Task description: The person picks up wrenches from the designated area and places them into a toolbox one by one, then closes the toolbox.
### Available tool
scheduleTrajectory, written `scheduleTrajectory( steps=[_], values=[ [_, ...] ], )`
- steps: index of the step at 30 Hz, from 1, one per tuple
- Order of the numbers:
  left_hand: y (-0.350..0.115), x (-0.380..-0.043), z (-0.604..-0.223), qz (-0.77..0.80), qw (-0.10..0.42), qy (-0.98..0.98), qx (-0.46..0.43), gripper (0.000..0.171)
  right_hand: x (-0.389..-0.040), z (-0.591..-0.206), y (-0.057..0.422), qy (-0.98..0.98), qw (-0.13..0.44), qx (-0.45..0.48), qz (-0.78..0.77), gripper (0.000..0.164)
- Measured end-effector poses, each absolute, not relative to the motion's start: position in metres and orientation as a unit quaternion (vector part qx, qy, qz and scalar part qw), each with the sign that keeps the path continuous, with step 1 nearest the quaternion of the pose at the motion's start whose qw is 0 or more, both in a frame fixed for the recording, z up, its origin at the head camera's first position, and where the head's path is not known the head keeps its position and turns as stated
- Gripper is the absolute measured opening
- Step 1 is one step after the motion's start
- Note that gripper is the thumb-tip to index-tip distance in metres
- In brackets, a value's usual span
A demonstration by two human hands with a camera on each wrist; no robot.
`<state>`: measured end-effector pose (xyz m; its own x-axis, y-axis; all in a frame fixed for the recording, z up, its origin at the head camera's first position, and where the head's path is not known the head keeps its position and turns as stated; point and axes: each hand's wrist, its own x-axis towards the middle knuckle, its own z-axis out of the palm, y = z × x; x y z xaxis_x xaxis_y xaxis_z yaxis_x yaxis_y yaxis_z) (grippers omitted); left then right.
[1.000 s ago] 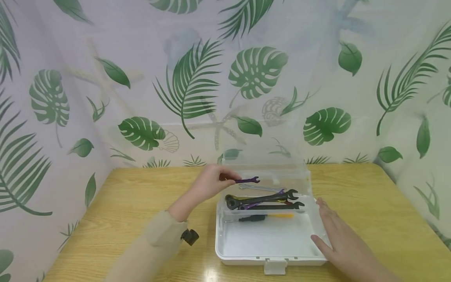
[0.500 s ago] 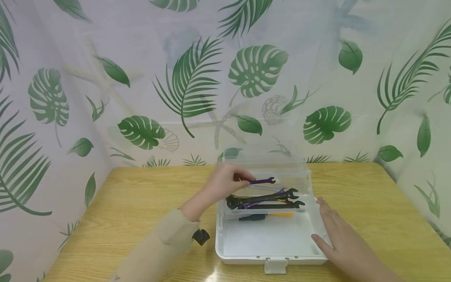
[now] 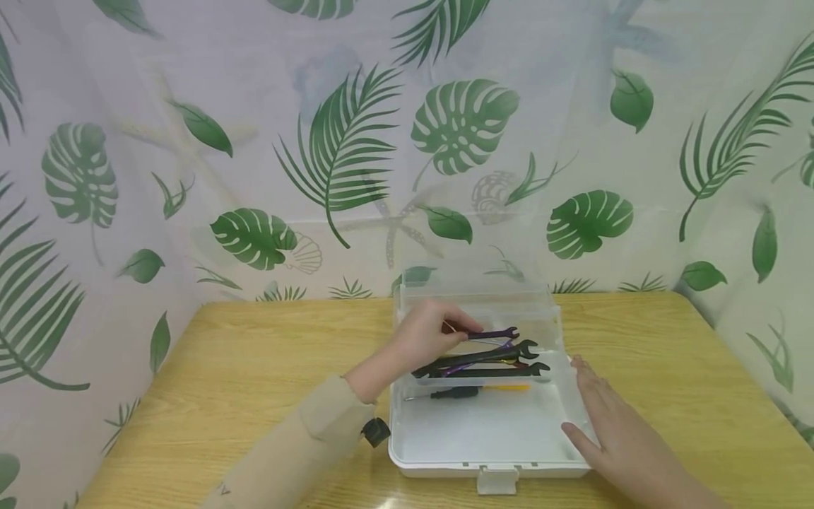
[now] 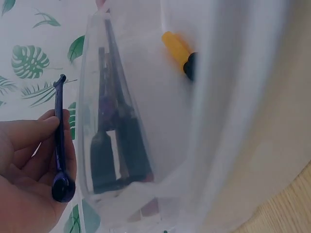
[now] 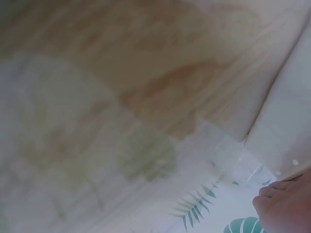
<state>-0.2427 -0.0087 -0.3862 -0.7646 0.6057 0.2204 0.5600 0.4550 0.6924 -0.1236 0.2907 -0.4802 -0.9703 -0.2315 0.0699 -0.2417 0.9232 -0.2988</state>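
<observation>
My left hand (image 3: 425,332) pinches a small purple wrench (image 3: 492,334) between thumb and fingers, over the back part of a translucent tray (image 3: 553,346). In the left wrist view the wrench (image 4: 60,141) has an open end up and a ring end down. Several wrenches lie in the tray, among them two black wrenches (image 3: 526,349), with purple and yellow pieces partly hidden. The tray is set at the back of a white toolbox (image 3: 483,438). My right hand (image 3: 613,442) rests along the box's right side, fingers extended and thumb at the rim.
A screwdriver (image 3: 505,388) with an orange and black handle lies in the box in front of the tray. The clear lid (image 3: 477,276) stands raised at the back. A latch (image 3: 497,481) hangs at the front. Leaf-printed cloth (image 3: 343,141) rises behind the wooden table (image 3: 254,367).
My left hand has moved right and slightly down with the purple wrench, from the tray's left side to above its middle. My right hand has stayed on the box's side.
</observation>
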Motion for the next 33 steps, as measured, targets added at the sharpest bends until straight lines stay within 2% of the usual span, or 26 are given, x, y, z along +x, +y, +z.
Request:
scheduleTrajectory(
  steps=[9,19,33],
  values=[
    [-0.004,-0.242,-0.392,0.373,0.053,0.858,0.35,0.021,-0.123,-0.477,0.291,-0.982,0.015,0.123,0.146,0.094],
    [-0.002,-0.246,-0.399,0.32,0.032,0.878,0.355,0.02,-0.123,-0.473,0.291,-0.98,0.006,0.121,0.156,0.095],
    [-0.002,-0.247,-0.399,0.315,0.035,0.878,0.359,0.017,-0.124,-0.474,0.291,-0.98,0.008,0.121,0.159,0.093]
  ],
)
